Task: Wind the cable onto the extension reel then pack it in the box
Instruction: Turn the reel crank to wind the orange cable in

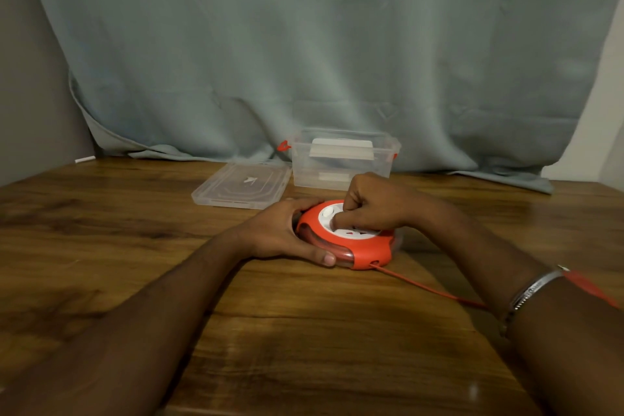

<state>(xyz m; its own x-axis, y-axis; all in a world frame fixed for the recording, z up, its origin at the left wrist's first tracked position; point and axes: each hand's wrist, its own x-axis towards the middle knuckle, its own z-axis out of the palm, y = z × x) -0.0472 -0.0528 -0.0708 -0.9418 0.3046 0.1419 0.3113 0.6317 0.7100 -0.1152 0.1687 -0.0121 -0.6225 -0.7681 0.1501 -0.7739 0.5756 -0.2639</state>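
A round orange extension reel [368, 252] with a white socket face lies flat on the wooden table [270, 331]. My left hand [280, 233] grips its left rim, thumb along the near edge. My right hand [371, 204] rests on top, fingers curled, one fingertip pressed into the white centre. A thin orange cable [429, 287] runs out of the reel's near right side and passes under my right forearm. Behind the reel stands an open clear plastic box [341, 159] with orange latches.
The box's clear lid [243, 187] lies flat to the left of the box. A grey-green curtain [304, 44] hangs behind the table and pools along its back edge. A metal bangle [533, 290] circles my right wrist.
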